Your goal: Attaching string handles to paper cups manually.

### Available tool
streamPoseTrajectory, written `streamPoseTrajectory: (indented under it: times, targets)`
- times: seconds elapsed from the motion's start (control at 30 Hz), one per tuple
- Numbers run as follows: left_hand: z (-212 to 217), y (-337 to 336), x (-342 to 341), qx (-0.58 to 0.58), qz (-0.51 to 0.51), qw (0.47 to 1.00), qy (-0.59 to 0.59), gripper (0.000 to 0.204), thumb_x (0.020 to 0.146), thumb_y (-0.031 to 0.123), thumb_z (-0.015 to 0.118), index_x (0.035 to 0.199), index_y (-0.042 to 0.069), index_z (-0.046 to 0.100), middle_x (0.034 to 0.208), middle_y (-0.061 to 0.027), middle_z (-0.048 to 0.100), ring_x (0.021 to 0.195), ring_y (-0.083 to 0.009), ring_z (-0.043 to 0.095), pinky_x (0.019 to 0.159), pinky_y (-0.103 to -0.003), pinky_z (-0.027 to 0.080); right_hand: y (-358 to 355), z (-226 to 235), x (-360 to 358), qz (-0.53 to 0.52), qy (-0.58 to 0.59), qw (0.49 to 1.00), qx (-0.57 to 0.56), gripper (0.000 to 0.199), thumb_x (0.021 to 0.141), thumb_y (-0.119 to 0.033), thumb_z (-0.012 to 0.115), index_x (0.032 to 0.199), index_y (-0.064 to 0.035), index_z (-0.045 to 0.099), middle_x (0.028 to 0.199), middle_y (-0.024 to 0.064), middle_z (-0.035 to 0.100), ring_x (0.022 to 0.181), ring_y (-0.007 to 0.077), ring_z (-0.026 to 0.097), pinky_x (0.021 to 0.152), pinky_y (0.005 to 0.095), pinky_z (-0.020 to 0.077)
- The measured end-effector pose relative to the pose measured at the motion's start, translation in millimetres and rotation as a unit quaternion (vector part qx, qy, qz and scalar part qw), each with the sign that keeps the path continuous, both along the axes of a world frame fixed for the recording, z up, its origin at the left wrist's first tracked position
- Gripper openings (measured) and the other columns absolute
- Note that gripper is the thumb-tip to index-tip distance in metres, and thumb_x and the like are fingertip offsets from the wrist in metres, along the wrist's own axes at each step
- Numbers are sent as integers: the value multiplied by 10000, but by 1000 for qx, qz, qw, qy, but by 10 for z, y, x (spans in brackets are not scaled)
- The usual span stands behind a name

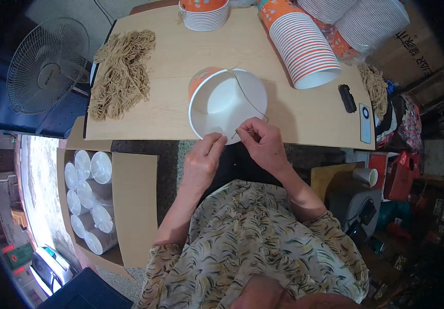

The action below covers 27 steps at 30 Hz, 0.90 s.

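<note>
A white paper bucket [223,116] with an orange printed outside lies tilted at the table's near edge, its mouth toward me. A thin tan cord [243,91] runs across its mouth from the far rim to the right side. My left hand [202,160] is closed, with thumb and fingers pinching the bucket's near rim. Just to the right of it, my right hand [264,143] is closed in a pinch on the cord, and a short end sticks out from the fingertips.
Bundled tan cords [121,74] lie at the table's left. Nested paper buckets [304,49] lie back right, with another stack [204,18] behind. A black object [347,99] and a phone [366,123] are at right. A carton [134,206] of wrapped white cups and a fan [49,74] stand left.
</note>
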<state>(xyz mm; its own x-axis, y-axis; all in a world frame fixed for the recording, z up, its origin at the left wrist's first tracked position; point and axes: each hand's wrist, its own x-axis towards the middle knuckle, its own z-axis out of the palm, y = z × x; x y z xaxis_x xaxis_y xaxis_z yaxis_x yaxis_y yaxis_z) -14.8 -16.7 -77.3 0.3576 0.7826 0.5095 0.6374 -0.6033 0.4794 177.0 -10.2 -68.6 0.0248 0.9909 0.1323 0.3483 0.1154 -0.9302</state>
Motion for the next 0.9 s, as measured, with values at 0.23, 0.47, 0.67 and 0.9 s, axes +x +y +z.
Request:
streamPoseTrajectory:
  times: [0.23,0.47,0.67,0.9]
  targets:
    - [35,13,7,10,9,1000,5,284,780,4,683,1057,54,723,1050,-76,682,849,-270,695,712,-369,579,-4,42,-44,12,-75,997,19,91,920,-81,712,912,-3,667,690,37,644,604,54,548,549,251,446]
    - [248,103,12,-25,28,998,52,291,798,43,670,1059,150,742,941,-39,601,761,-245,664,644,-371,555,79,144,-76,34,-154,985,68,111,896,-117,715,933,-13,711,765,133,697,621,202,667,586,316,507]
    - [467,196,-10,-108,9,994,33,306,813,22,659,1065,174,745,937,-53,594,753,-250,684,629,-397,544,143,243,-9,73,-191,977,66,113,916,-109,686,963,-11,715,835,153,703,683,251,683,617,326,517]
    - [564,321,-76,-154,-7,984,-85,248,850,-38,675,1036,98,768,806,-79,591,707,-219,648,626,-350,539,-37,454,13,-84,-103,976,174,138,893,-75,703,1019,-19,694,842,140,685,671,286,663,600,367,522]
